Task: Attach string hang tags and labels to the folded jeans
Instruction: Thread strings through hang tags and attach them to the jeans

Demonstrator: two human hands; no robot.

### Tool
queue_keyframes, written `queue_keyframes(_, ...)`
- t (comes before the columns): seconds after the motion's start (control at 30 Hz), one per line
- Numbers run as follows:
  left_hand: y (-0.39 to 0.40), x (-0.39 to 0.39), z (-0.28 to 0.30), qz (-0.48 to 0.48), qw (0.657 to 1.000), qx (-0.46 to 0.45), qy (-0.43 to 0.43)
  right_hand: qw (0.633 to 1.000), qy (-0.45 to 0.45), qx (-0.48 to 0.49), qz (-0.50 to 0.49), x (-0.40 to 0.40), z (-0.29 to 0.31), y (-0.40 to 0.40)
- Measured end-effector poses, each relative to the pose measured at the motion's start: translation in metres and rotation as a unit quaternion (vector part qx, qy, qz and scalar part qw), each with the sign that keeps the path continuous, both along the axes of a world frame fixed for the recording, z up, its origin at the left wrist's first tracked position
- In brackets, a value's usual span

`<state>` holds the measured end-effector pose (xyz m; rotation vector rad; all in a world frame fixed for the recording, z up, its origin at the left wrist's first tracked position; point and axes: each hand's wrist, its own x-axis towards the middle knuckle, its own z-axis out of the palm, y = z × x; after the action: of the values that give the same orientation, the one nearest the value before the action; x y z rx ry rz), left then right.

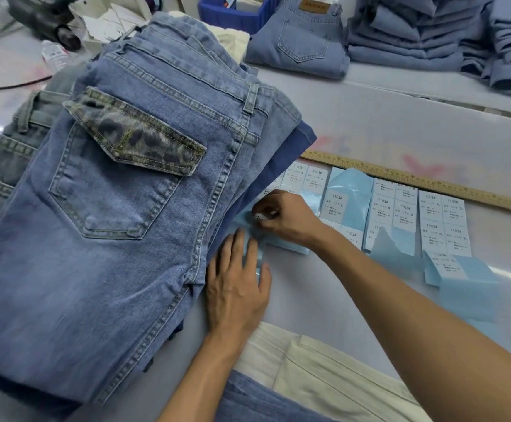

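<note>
A stack of folded blue jeans [120, 226] lies on the left half of the table, back pocket with a leopard-print flap facing up. Sheets of white size labels on light-blue backing [400, 211] lie in a row to its right. My left hand [236, 287] presses flat, fingers straight, on a blue backing strip [257, 257] beside the stack's edge. Just above it, my right hand [281, 217] pinches a small white label [261, 215] at the corner of a label sheet.
A wooden ruler [424, 181] runs along the far side of the label sheets. One folded pair of jeans [303, 38] and tall stacks of folded denim [449, 35] sit at the back right. A blue bin [232, 13] stands behind. Cream cloth [333, 379] lies near me.
</note>
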<state>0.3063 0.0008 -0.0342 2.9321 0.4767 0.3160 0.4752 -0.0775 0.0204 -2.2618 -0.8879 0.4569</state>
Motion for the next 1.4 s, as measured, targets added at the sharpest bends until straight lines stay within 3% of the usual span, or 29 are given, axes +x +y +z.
queue_keyframes(0.33, -0.001, 0.003, 0.0, 0.021, 1.0, -0.012, -0.013, 0.962, -0.208, -0.102, 0.143, -0.003, -0.004, -0.002)
queue_keyframes(0.7, 0.0, 0.004, -0.003, 0.016, 1.0, -0.008, -0.021, 0.984, -0.111, -0.09, 0.109, 0.012, 0.005, 0.008)
queue_keyframes(0.77, 0.001, 0.004, -0.004, 0.018, 1.0, -0.007, -0.022, 0.997, -0.045, -0.058, 0.027, 0.011, 0.005, 0.011)
queue_keyframes(0.8, 0.001, 0.005, -0.004, 0.018, 1.0, -0.009, -0.019, 0.998, 0.008, -0.004, -0.061, 0.01, 0.006, 0.009)
queue_keyframes(0.83, 0.002, 0.005, -0.004, 0.015, 1.0, -0.011, -0.016, 0.977, 0.08, 0.083, -0.178, 0.009, 0.009, 0.004)
queue_keyframes(0.87, 0.003, 0.005, -0.004, 0.008, 1.0, -0.013, -0.013, 0.92, 0.164, 0.195, -0.299, 0.006, 0.014, -0.004)
queue_keyframes(0.9, 0.003, 0.005, -0.004, 0.003, 1.0, -0.014, -0.012, 0.829, 0.235, 0.311, -0.401, -0.001, 0.022, -0.014)
queue_keyframes(0.93, 0.003, 0.005, -0.005, 0.002, 1.0, -0.018, -0.011, 0.736, 0.27, 0.401, -0.474, -0.01, 0.03, -0.027)
queue_keyframes(0.97, 0.003, 0.004, -0.004, 0.005, 1.0, -0.028, -0.008, 0.674, 0.272, 0.452, -0.517, -0.023, 0.037, -0.04)
queue_keyframes(1.0, 0.003, 0.005, -0.001, 0.012, 0.999, -0.045, -0.004, 0.648, 0.257, 0.474, -0.538, -0.041, 0.045, -0.052)
queue_keyframes(1.1, -0.001, 0.0, 0.02, -0.014, 0.997, -0.059, -0.052, 0.677, 0.17, 0.458, -0.55, -0.113, 0.065, -0.085)
queue_keyframes(1.17, -0.01, -0.01, 0.036, -0.084, 0.983, -0.032, -0.157, 0.723, 0.059, 0.403, -0.558, -0.161, 0.078, -0.107)
queue_keyframes(1.2, -0.022, -0.019, 0.047, -0.102, 0.971, -0.063, -0.205, 0.746, -0.019, 0.373, -0.552, -0.179, 0.085, -0.12)
queue_keyframes(1.27, -0.058, -0.039, 0.085, -0.076, 0.926, -0.279, -0.241, 0.786, -0.202, 0.31, -0.494, -0.206, 0.094, -0.146)
queue_keyframes(1.33, -0.1, -0.06, 0.126, -0.032, 0.834, -0.53, -0.148, 0.817, -0.338, 0.221, -0.412, -0.229, 0.096, -0.174)
queue_keyframes(1.4, -0.133, -0.073, 0.155, -0.027, 0.75, -0.659, -0.048, 0.83, -0.395, 0.156, -0.361, -0.251, 0.093, -0.199)
